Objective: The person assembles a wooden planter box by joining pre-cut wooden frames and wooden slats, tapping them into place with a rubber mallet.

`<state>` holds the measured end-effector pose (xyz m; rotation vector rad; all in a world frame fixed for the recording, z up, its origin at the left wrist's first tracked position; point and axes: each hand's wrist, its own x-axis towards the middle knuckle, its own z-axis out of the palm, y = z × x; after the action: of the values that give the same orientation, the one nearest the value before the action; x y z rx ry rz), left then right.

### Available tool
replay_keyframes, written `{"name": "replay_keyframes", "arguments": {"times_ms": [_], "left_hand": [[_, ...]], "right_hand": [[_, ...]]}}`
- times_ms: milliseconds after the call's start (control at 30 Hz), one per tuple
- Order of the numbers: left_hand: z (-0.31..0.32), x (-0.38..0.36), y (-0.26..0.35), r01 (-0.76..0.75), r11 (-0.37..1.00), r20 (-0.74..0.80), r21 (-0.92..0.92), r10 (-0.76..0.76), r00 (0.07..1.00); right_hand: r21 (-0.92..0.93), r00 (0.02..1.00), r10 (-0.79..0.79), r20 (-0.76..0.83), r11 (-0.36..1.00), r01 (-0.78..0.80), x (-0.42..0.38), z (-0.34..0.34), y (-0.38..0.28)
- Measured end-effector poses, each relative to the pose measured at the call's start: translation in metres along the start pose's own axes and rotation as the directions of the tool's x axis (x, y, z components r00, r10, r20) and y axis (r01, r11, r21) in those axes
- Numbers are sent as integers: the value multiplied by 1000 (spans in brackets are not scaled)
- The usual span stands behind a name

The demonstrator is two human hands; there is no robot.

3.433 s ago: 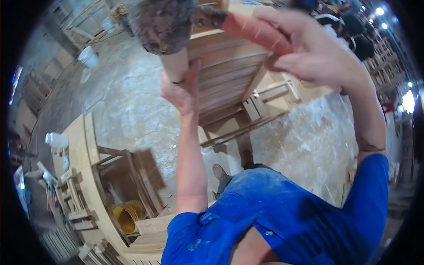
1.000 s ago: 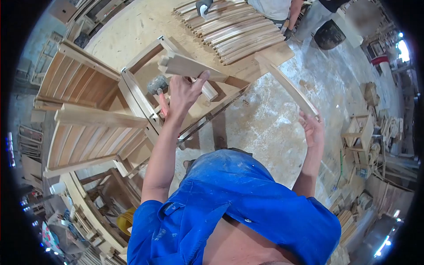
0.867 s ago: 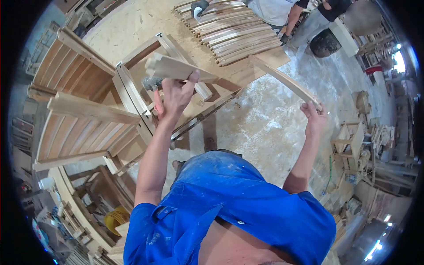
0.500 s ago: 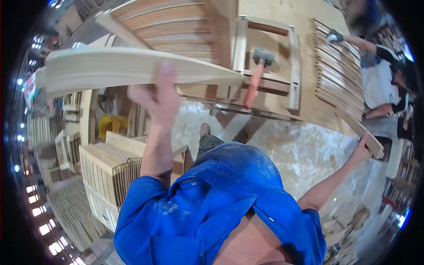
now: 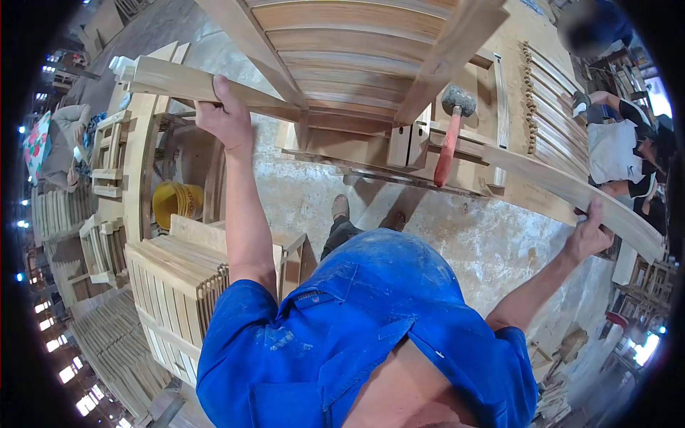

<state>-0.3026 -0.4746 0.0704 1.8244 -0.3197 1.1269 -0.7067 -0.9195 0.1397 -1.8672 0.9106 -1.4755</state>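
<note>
My left hand [image 5: 227, 118] is closed around a long pale wooden board [image 5: 175, 80], which meets the corner of a slatted wooden frame [image 5: 342, 43]. The frame stands tilted above the workbench [image 5: 371, 148], its slats running crosswise between two side rails. Out at the right, my right hand [image 5: 591, 232] grips a second wooden board [image 5: 549, 178] that slants down from the bench toward the lower right. Between the hands rests a mallet [image 5: 448, 146] with a dark head and red handle, lying over a smaller wooden frame [image 5: 500, 107].
Joined slats [image 5: 556, 100] lie on the bench at right, beside a co-worker's gloved hand [image 5: 581, 103]. A yellow bucket [image 5: 171, 203] and a stack of slatted wooden parts [image 5: 168, 278] stand at left. Another person [image 5: 64, 150] is farther left. Pale concrete floor [image 5: 300, 192] shows below the bench.
The slatted frame has shifted right and nearer. The left hand and its board have moved left, the board now looking shorter. More of the right-hand board shows, its outer end farther right.
</note>
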Motion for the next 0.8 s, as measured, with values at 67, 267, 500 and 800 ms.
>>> {"name": "replay_keyframes", "arguments": {"times_ms": [67,267,500,800], "left_hand": [[-2,6,3,-37,999,-14,24,38,999],[19,-3,15,-87,996,192,-36,93,977],[48,-5,0,-122,977,132,-174,146,981],[55,-10,-12,-185,964,79,-193,203,976]], "right_hand": [[67,990,-143,3,987,143,-20,33,-39],[165,989,5,146,986,-29,-77,112,-62],[4,987,-55,154,998,55,-128,187,-69],[-170,921,-268,284,931,324,-129,237,-101]]}}
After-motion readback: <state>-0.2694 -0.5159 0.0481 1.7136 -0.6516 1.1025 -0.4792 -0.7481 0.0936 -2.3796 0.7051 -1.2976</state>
